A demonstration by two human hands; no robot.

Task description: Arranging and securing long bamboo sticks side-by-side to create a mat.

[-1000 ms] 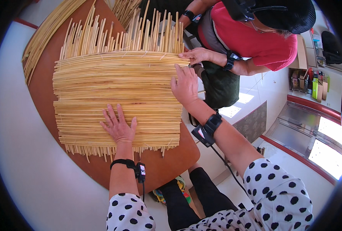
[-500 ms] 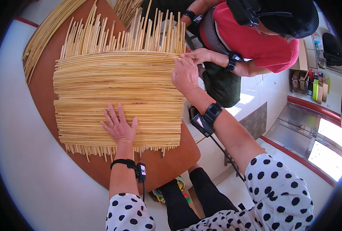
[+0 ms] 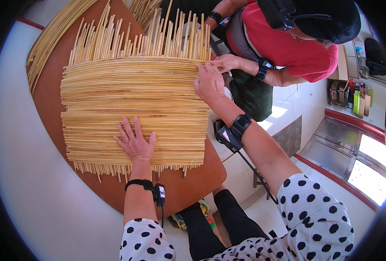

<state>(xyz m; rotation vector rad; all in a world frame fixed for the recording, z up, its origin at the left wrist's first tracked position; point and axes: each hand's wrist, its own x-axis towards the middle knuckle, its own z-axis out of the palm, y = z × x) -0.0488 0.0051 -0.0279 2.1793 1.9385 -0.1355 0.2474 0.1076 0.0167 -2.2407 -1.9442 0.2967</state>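
Note:
A mat of straw-coloured reed stalks [image 3: 114,93] lies on a brown table; crosswise stalks cover further stalks whose ends stick out along its far and near edges. My left hand [image 3: 135,143] rests flat on the mat's near part, fingers spread, holding nothing. At the mat's far right corner, my right hand [image 3: 210,83] is closed over the edge of the stalks, its fingertips partly hidden. Right beside its fingers is a co-worker's hand [image 3: 227,63] at the same corner; what that hand pinches is too small to make out.
The brown tabletop [image 3: 197,187] shows around the mat, its rounded corner near my legs. A bundle of loose long reeds [image 3: 49,48] lies at the far left. The co-worker in a red shirt [image 3: 264,32] sits at the far right. A metal-framed window [image 3: 354,152] is at the right.
Both my hands stay in almost the same places on the mat. The co-worker's hand also remains at the corner, with only slight shifts.

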